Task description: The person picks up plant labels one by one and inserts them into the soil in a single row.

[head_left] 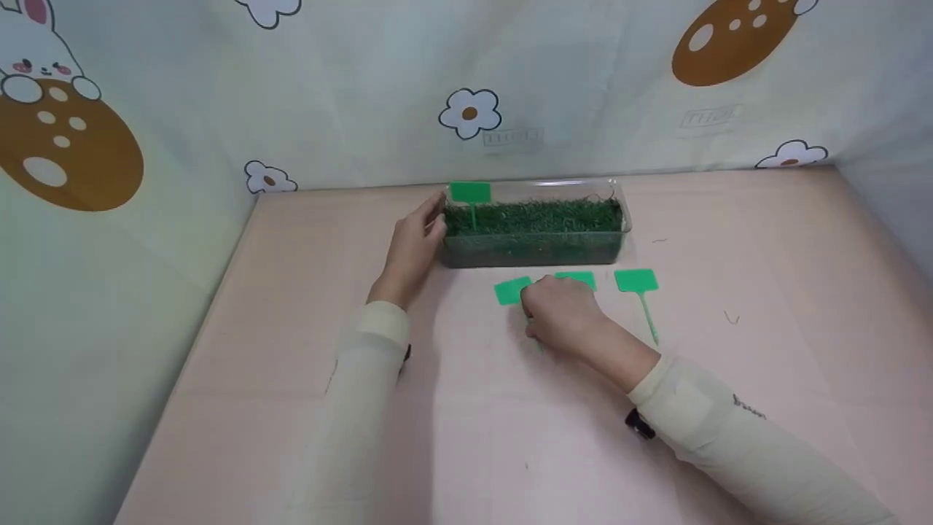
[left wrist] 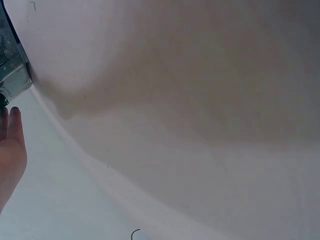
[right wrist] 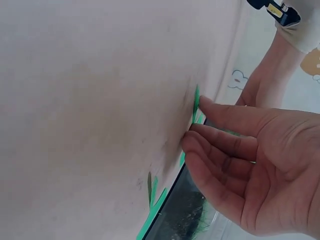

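Observation:
My left hand touches the left end of a clear planter box of grass, its fingers fairly straight in the left wrist view. One green plant label stands upright in the grass near that end. In front of the box, my right hand pinches another green plant label between thumb and index finger, close over the cloth; part of its stem is hidden. Behind the right hand lies a partly covered plant label. A further plant label lies to its right, stem toward me.
A pale pink cloth covers the table. A printed curtain hangs right behind the box and along both sides. Small dark thread-like scraps lie on the cloth at the right.

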`<state>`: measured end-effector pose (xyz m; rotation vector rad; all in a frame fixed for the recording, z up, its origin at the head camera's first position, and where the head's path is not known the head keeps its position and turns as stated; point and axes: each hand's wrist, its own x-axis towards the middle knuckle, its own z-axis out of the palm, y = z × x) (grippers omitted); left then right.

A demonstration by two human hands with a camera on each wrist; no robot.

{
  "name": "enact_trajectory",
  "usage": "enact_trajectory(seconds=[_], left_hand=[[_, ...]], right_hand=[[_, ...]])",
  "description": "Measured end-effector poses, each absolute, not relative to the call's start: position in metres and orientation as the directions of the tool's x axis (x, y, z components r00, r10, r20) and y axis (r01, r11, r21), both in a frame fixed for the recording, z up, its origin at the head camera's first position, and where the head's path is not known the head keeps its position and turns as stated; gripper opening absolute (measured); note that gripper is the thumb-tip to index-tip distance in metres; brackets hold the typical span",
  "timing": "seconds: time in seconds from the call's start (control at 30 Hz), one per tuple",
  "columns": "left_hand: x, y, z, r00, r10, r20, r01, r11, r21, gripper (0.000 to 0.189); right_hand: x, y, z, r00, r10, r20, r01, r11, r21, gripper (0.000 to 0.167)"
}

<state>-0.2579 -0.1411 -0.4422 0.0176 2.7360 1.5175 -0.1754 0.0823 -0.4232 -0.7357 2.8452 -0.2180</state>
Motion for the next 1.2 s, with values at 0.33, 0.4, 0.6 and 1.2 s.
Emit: enact_trajectory(seconds=[0.33, 0.4, 0.6, 1.2], left_hand=[[-0.259, -0.140, -0.442, -1.000, 0.013, -0.003, 0.005, 0.539, 0.843, 0.051], [-0.259, -0.140, -0.442, -1.000, 0.015, 0.001, 0.008, 0.540, 0.842, 0.051], [-0.258, -0.141, -0.444, -1.000, 0.013, -0.006, 0.001, 0.527, 0.850, 0.051], [-0.255, -0.141, -0.445, -1.000, 0.010, 0.011, 0.014, 0.492, 0.870, 0.051]], right_hand=[[-0.164, 0.076, -0.425, -0.891, -0.449, -0.059, -0.449, 0.893, -0.013, 0.010], [-0.163, 0.075, -0.427, -0.888, -0.458, -0.042, -0.458, 0.889, -0.005, 0.014], [-0.168, 0.075, -0.427, -0.892, -0.443, -0.094, -0.441, 0.897, -0.036, 0.013], [-0.177, 0.088, -0.427, -0.863, -0.484, -0.144, -0.453, 0.868, -0.201, 0.012]])
